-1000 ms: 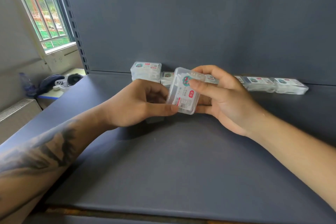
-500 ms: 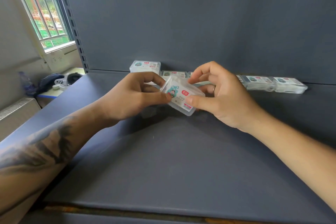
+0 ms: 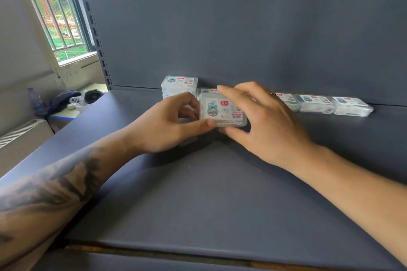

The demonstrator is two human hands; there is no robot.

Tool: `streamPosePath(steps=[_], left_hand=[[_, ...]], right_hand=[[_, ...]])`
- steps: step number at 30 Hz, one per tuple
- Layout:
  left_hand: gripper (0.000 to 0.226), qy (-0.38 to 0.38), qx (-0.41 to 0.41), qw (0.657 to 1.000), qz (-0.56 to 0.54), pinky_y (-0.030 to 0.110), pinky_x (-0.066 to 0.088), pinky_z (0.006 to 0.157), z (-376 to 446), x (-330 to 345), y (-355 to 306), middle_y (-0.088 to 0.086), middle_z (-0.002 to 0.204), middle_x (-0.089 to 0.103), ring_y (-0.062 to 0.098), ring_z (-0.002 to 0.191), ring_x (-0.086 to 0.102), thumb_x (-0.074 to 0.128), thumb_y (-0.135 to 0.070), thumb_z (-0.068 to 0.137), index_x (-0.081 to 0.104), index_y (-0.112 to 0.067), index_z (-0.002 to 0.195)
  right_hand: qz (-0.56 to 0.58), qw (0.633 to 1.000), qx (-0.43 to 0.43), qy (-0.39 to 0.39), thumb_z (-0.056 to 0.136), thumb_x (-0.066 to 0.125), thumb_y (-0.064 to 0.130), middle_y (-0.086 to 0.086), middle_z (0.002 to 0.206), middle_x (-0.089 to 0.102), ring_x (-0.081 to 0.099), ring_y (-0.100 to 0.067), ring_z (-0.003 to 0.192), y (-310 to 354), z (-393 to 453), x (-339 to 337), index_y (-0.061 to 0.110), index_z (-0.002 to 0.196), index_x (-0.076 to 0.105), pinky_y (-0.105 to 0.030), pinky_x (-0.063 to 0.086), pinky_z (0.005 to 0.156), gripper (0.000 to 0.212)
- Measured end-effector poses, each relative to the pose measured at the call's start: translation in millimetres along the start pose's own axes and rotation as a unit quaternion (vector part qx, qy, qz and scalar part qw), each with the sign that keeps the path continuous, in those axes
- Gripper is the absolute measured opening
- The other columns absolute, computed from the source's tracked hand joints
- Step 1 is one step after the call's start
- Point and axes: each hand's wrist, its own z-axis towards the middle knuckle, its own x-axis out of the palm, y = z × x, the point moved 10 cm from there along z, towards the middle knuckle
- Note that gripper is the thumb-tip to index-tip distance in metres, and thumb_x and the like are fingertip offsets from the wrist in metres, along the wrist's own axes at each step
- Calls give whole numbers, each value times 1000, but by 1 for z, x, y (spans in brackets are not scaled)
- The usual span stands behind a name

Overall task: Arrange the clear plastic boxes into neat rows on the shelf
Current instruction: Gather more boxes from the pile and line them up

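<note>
2 hands hold 1 clear box over the gray shelf.

The big shelf has a row of boxes along its back wall: a stack of boxes on the left and 3 flat boxes on the right. The left hand and right hand both grip the held box, label up, thumbs at its front edge. It may be resting on another box; hard to tell.

Clear plastic box, cartoon label face-up, level, near the shelf's back. Stacked boxes back left; three more boxes rowed right.
</note>
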Motion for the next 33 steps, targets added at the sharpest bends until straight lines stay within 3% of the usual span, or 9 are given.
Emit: streamPosePath(steps=[2, 3, 6, 10, 15, 27, 33], left_hand=[[69, 34, 2, 990, 137, 40, 42, 114, -2, 4, 2, -19, 129, 66, 1, 124, 58, 72, -79, 70, 58, -37, 122], [74, 62, -7, 975, 212, 39, 32, 120, -4, 7, 3, -24, 139, 56, -1, 132, 49, 66, -84, 71, 50, -45, 132], [86, 112, -58, 930, 345, 52, 12, 124, -10, 14, 14, -20, 156, 34, 9, 147, 27, 41, -92, 73, 27, -51, 148], [88, 140, -79, 915, 371, 54, 14, 121, -11, 18, 21, -19, 159, 25, 11, 151, 18, 28, -94, 77, 21, -51, 152], [86, 148, -82, 910, 378, 53, 11, 122, -9, 18, 23, -20, 162, 19, 9, 153, 12, 29, -94, 79, 21, -50, 153], [85, 159, -85, 910, 374, 55, 9, 122, -10, 19, 21, -19, 163, 18, 10, 154, 10, 32, -91, 82, 21, -49, 155], [85, 160, -83, 908, 377, 55, 9, 122, -10, 19, 21, -19, 163, 18, 10, 154, 10, 30, -91, 82, 21, -48, 155]], right_hand=[[11, 999, 28, 26, 81, 83, 38, 4, 130, 59, 62, -27, 109, -8, 0, 3, 24, 135, 61, -45, 53, 91, 60], [19, 998, 48, 37, 82, 83, 39, 5, 131, 60, 62, -27, 110, -15, 0, 5, 25, 131, 63, -44, 52, 92, 54], [20, 990, 113, 76, 87, 78, 43, 9, 134, 60, 59, -22, 114, -35, 5, 16, 27, 128, 64, -36, 47, 94, 47], [4, 980, 152, 125, 89, 75, 44, 6, 126, 62, 57, -22, 111, -48, 21, 31, 28, 123, 61, -34, 44, 86, 40], [-10, 978, 153, 140, 88, 75, 43, 0, 126, 63, 58, -28, 111, -49, 54, 48, 27, 119, 59, -42, 48, 92, 38], [-72, 967, 190, 151, 96, 62, 52, 0, 139, 50, 58, -32, 120, -53, 68, 69, 36, 135, 55, -44, 49, 97, 43], [-112, 964, 191, 147, 97, 47, 64, 1, 142, 50, 50, -32, 126, -50, 65, 74, 37, 141, 49, -45, 39, 102, 52]])
